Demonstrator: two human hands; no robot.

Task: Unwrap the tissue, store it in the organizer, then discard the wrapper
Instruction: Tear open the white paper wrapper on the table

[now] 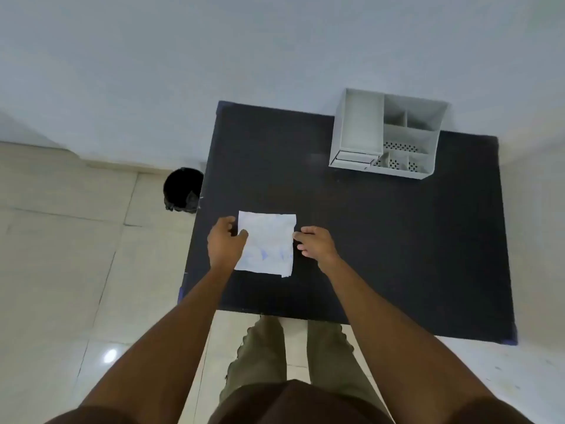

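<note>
The tissue pack [266,243] lies flat on the black bench [382,240], a little left of the frame's centre: white, crinkled wrapper with faint blue marks. The left hand [225,241] pinches its left edge; the right hand [315,241] touches the right edge, fingers loosely spread. The grey organizer [356,123] stands at upper right, a black bin [182,189] on the floor at left

Your left hand [226,240] hides the tissue pack's [266,243] left edge; its blue print is blurred; the bin's [182,190] right side sits behind the counter [382,240].

White, blue-printed tissue pack [266,243]
</note>
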